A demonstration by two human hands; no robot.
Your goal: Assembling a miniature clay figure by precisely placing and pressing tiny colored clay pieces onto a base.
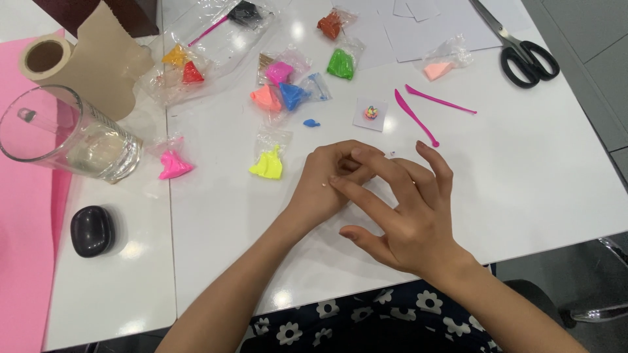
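Observation:
Both my hands meet over the white table (536,163) near its front edge. My left hand (327,180) is curled, its fingertips pressed against those of my right hand (399,212), whose fingers are spread. A tiny pale speck of clay (322,187) sits on my left hand; whether the fingertips pinch anything is hidden. Just beyond them lie a yellow clay bag (268,163), a small blue clay bit (311,122) and a little multicoloured clay piece on a white paper square (371,113).
Two pink modelling tools (418,117) lie right of centre. Several bags of coloured clay (281,82) spread across the back. Black scissors (523,55) are far right, a glass (65,137), tape roll (46,55), black oval object (91,230) and pink sheet (26,248) left.

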